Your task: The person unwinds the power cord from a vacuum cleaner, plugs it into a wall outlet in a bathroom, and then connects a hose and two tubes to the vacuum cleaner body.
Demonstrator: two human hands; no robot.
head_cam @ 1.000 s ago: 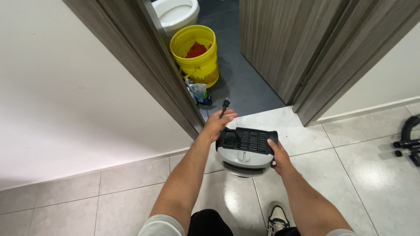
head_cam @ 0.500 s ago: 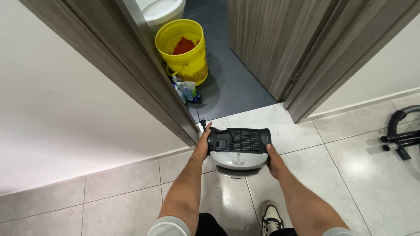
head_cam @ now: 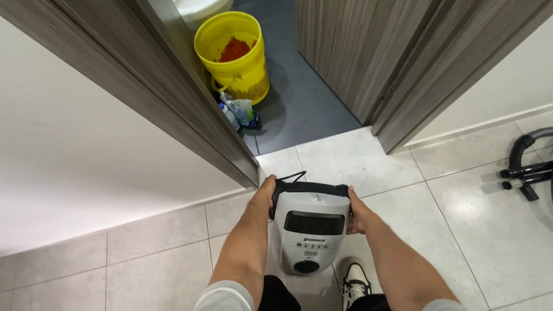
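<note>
At lower centre of the frame, the left hand (head_cam: 266,194) and right hand (head_cam: 352,208) gripped the 2 sides of a grey canister vacuum cleaner (head_cam: 309,230) above the tiled floor (head_cam: 461,230), below a yellow bucket (head_cam: 233,55).

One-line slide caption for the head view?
Both hands, left hand and right hand, grip a grey canister vacuum cleaner above tiled floor near a yellow bucket.

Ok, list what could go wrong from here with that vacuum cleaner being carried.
1. The grey vacuum cleaner hangs between the left hand and right hand, each pressing on a side rather than gripping a handle; it could slip and land on the shoe right below.
2. The black cord loops loose at its top and could snag or drop underfoot.
3. The door frame is close on the left; the body might knock it.
</note>
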